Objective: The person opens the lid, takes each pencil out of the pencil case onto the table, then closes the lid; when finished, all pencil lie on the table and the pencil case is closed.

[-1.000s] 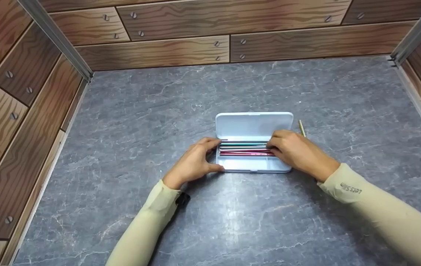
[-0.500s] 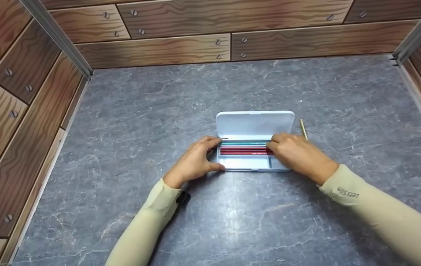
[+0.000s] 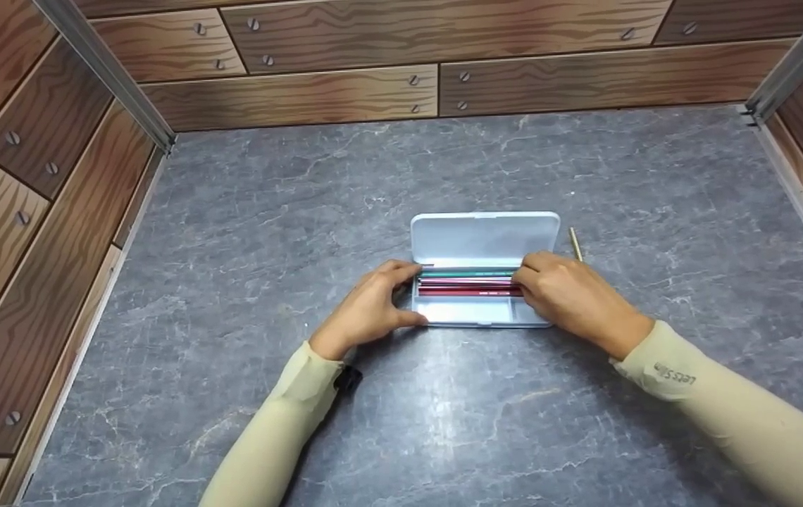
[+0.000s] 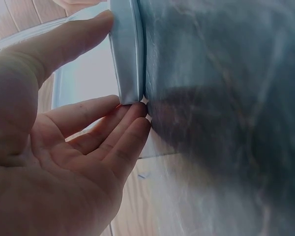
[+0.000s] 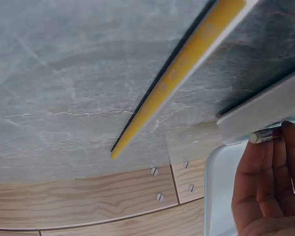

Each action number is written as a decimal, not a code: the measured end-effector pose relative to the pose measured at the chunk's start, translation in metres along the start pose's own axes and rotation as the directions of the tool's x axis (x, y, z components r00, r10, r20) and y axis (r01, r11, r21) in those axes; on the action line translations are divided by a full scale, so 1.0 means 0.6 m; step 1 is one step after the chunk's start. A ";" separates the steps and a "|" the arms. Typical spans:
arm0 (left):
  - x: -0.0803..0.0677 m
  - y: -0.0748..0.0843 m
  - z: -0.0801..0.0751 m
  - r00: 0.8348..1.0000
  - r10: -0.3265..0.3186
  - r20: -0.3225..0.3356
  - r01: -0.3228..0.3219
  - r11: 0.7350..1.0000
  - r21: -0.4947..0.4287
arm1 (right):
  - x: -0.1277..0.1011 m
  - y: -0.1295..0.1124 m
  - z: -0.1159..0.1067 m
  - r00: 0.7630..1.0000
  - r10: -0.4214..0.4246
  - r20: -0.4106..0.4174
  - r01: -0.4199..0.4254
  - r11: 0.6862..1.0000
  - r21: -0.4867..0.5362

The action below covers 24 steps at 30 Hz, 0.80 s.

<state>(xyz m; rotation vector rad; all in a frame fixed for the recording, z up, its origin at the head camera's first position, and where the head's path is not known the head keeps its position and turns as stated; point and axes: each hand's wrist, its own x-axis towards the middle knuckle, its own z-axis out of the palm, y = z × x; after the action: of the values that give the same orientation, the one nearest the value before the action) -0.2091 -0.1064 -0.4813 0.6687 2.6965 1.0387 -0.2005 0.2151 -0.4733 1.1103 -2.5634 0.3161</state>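
A pale, translucent pencil case (image 3: 465, 312) lies on the table with its lid (image 3: 484, 238) raised at the back. Several colored pencils (image 3: 468, 290), red, pink and green, lie lengthwise in its rear part. My left hand (image 3: 372, 304) holds the case's left end, thumb at the front edge and fingers toward the back corner; the left wrist view shows the fingertips (image 4: 132, 115) against the end wall. Over the right end, my right hand (image 3: 565, 292) pinches a pencil (image 5: 265, 134), whose pale end pokes out between thumb and fingers in the right wrist view.
A yellow pencil (image 5: 174, 73) lies on the grey marbled table (image 3: 289, 211), just right of the case. Wood-patterned panels (image 3: 331, 91) stand around the back and sides, with metal posts (image 3: 109, 77) at the back corners.
The pencils in the case, slightly askew one second ago, now lie closer to parallel. My right hand has shifted only a little over the case's right end; my left hand stays in place.
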 end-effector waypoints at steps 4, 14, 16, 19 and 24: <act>0.000 0.001 0.002 1.000 -0.005 0.006 0.005 1.000 -0.004 | -0.013 -0.004 -0.013 0.998 0.035 -0.044 -0.033 0.998 0.050; -0.003 0.000 -0.002 1.000 -0.010 0.000 0.010 1.000 -0.013 | -0.042 -0.005 -0.057 0.861 0.459 -0.219 -0.378 0.866 0.328; -0.003 0.001 -0.003 1.000 -0.009 -0.005 0.009 1.000 -0.020 | -0.047 -0.001 -0.063 0.799 0.566 -0.201 -0.475 0.800 0.366; -0.003 0.002 -0.003 1.000 -0.008 -0.005 0.008 1.000 -0.029 | -0.058 0.006 -0.069 0.716 0.685 -0.137 -0.594 0.700 0.397; -0.003 0.003 0.000 1.000 -0.011 0.012 0.011 1.000 -0.025 | -0.088 0.015 -0.069 0.601 0.799 -0.029 -0.742 0.571 0.351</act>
<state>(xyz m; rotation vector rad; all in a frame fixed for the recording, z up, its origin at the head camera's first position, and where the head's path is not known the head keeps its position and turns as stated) -0.2069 -0.1061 -0.4799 0.6532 2.6701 1.0605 -0.1644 0.2697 -0.4557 -0.1009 -2.7199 1.0042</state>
